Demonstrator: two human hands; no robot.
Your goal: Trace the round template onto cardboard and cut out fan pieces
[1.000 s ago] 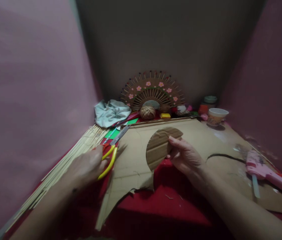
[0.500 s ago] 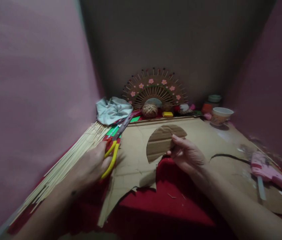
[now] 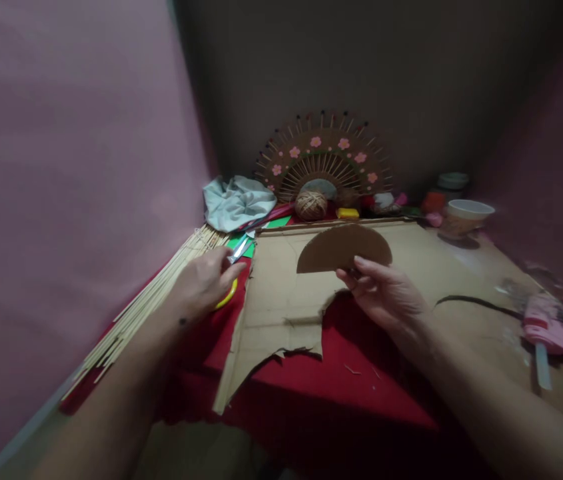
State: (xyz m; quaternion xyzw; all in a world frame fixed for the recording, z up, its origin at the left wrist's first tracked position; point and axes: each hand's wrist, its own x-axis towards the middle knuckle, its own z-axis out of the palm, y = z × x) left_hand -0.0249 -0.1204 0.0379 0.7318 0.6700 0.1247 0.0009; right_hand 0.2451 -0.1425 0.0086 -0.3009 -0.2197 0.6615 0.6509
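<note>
My right hand (image 3: pixel 386 293) pinches a half-round piece of brown cardboard (image 3: pixel 344 250) by its straight lower edge, near the right end. The piece is held up, curved side away from me, over a larger cut cardboard sheet (image 3: pixel 281 287). At the left, my left hand (image 3: pixel 208 277) is closed around the middle of a pair of scissors (image 3: pixel 231 293), low at the edge of the red cloth. Their yellow handle loop shows beneath the fingers and the blades point away; the rest is hidden by the hand.
Long thin sticks (image 3: pixel 146 307) lie along the left wall beside a bunched pale cloth (image 3: pixel 238 203). A decorated stick fan (image 3: pixel 328 150) stands behind a twine ball (image 3: pixel 311 205). To the right are a paper cup (image 3: pixel 464 220) and a pink glue gun (image 3: pixel 551 327).
My left hand has lowered the scissors toward the table beside the sticks. The cardboard piece has turned in my right hand, straight edge now toward me. The view has shifted slightly.
</note>
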